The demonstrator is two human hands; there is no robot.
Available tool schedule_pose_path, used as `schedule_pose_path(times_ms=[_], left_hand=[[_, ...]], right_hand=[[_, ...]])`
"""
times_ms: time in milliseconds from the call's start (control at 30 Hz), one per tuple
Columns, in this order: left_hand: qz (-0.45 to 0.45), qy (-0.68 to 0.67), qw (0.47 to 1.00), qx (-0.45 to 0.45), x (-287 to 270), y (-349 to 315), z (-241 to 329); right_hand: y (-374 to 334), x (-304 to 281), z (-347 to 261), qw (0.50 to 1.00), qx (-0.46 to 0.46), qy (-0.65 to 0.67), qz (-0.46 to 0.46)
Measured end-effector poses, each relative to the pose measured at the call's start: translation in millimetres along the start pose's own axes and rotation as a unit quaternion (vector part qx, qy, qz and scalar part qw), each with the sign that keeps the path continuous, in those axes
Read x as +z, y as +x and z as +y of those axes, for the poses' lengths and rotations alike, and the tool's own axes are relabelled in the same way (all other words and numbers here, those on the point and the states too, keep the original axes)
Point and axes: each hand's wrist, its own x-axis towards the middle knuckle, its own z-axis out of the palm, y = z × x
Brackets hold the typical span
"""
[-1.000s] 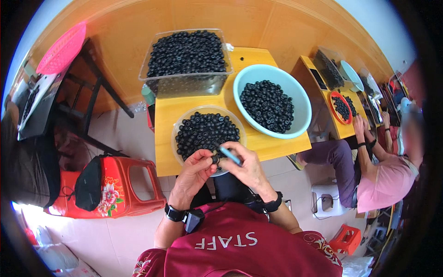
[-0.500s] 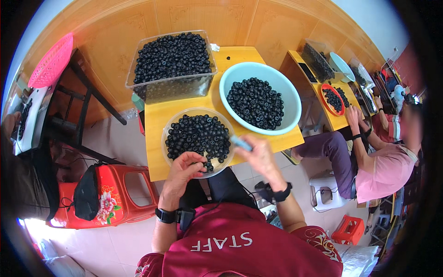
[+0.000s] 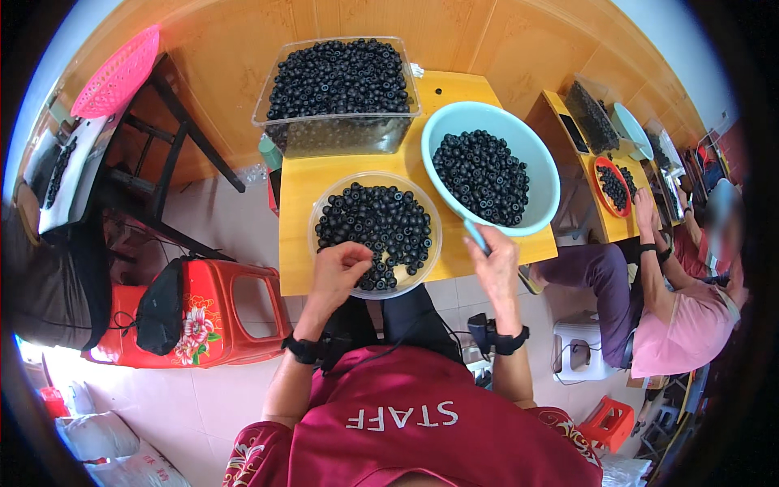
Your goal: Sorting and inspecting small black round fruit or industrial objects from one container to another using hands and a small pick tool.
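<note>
My left hand (image 3: 337, 272) reaches over the near left side of a shallow round clear tray (image 3: 438, 243), its fingers pinched together above the small black ring-shaped parts (image 3: 369, 215) there; whatever the fingertips hold is too small to make out. My right hand (image 3: 498, 264) grips a light-blue stick-like tool (image 3: 476, 236) at the near rim of a pale-blue basin (image 3: 545, 207), which holds more of the black parts. The tool's exact kind is unclear. Some of the tray's bottom shows among the parts near my left fingertips.
A deep clear bin (image 3: 341, 136) heaped with black parts stands at the back of the yellow table (image 3: 296, 195). On the left are a red stool (image 3: 215, 300) and a pink basket (image 3: 118, 77). At right a co-worker (image 3: 677, 325) sits by another table with a red bowl (image 3: 600, 191).
My right hand, with the blue tool, has moved right from the tray's edge to the basin's rim. My left hand stays pinched over the tray. The whole view has shifted somewhat.
</note>
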Motion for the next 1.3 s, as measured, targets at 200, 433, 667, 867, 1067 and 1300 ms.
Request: schedule_pose_path(times_ms=[200,433,667,867,1067,1300], left_hand=[[-0.002,0.265,0.952,0.151,44.8,22.0,-7.5],[-0.038,0.314,0.94,0.131,53.5,21.1,-7.2],[-0.036,0.357,0.914,0.189,56.2,19.5,-14.2],[-0.033,0.365,0.91,0.193,56.4,20.4,-12.4],[-0.027,0.344,0.921,0.182,51.2,21.4,-13.4],[-0.088,-0.092,0.991,0.028,17.7,24.6,-6.1]], right_hand=[[-12.7,20.1,-15.0,0.998,0.01,0.03,-0.049],[-22.3,20.1,-5.4,0.997,0.028,0.011,-0.073],[-26.8,26.8,-3.9,0.995,0.041,0.011,-0.095],[-28.4,34.5,-3.2,0.997,-0.003,0.038,-0.068],[-29.5,28.4,-8.7,0.994,0.033,0.011,-0.105],[-31.8,27.1,-13.6,0.995,0.026,0.029,-0.097]])
